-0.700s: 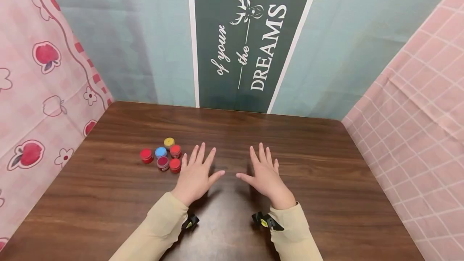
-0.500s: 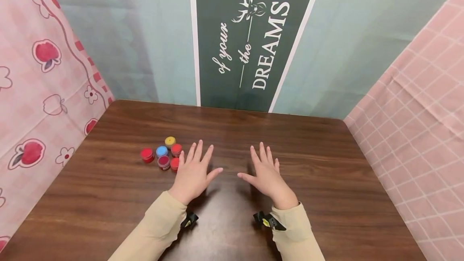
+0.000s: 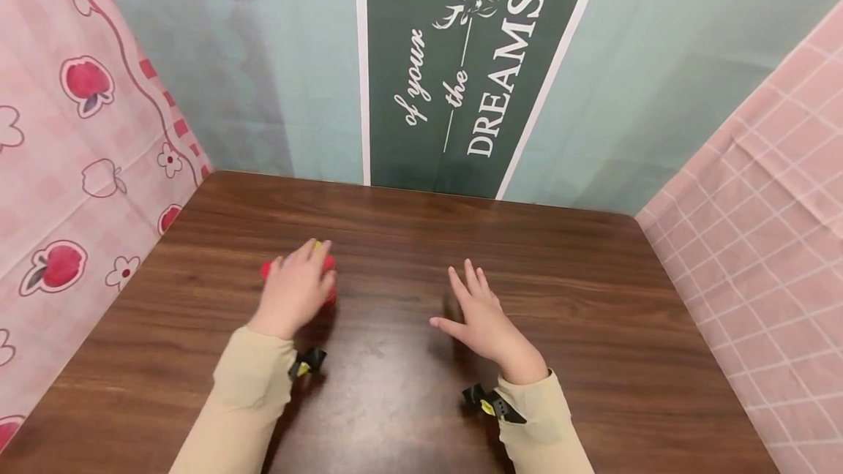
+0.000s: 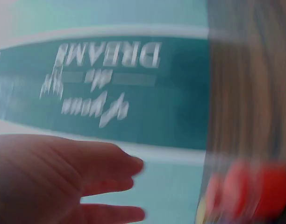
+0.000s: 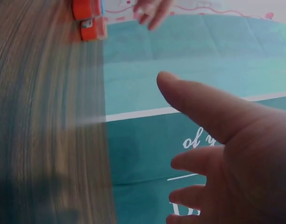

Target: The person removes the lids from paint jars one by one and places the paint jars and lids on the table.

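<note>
My left hand (image 3: 293,295) hovers above the group of small round jars at the left, its fingers slightly bent and holding nothing. It hides most of the group. A red jar (image 3: 266,269) shows to its left, a yellow jar (image 3: 318,245) peeks out past the fingertips, and another red jar (image 3: 330,262) lies by the thumb side. In the left wrist view, blurred red jars (image 4: 269,186) stand apart from the fingers. My right hand (image 3: 486,324) is held over the table with spread fingers, touching nothing. Orange-red jars (image 5: 93,29) appear high in the right wrist view.
A dark brown wooden table (image 3: 395,386) lies beneath both hands. Behind it hangs a blue-green curtain (image 3: 316,79) with white lettering. Pink cloths border the left and right sides. Each wrist wears a black strap (image 3: 308,364).
My left hand has moved left from beside the jars to over them, its spread fingers now more bent. My right hand stays nearly in place. The head view has shifted slightly.
</note>
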